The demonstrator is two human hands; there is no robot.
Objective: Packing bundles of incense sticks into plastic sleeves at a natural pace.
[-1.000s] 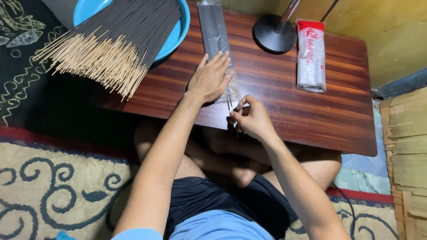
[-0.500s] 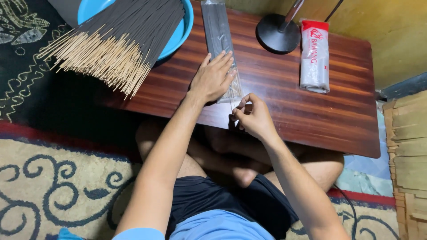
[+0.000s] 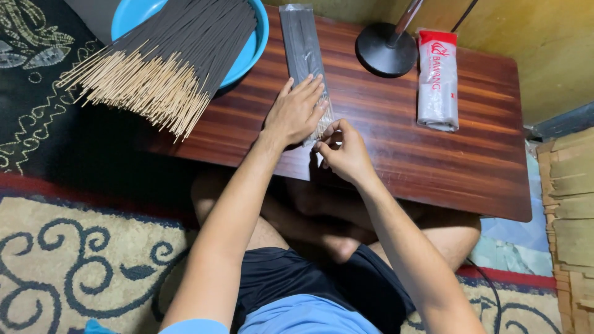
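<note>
A long clear plastic sleeve of dark sticks (image 3: 303, 46) is lying mid-table; a red-topped white plastic packet (image 3: 437, 77) is lying right of it.

Glossy wooden table (image 3: 396, 117) — clear plastic sleeve (image 3: 301, 43)

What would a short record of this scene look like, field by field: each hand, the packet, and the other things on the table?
left hand: pressed flat on the clear packet
right hand: fingers pinched at the packet's near, open end
clear packet: long, holds dark incense sticks, lies lengthwise on the table
table: low, dark striped wood
blue basin: far left corner, loose incense sticks fan out of it
lamp base: round, black
white roll: red-topped plastic, right of the lamp base
</note>
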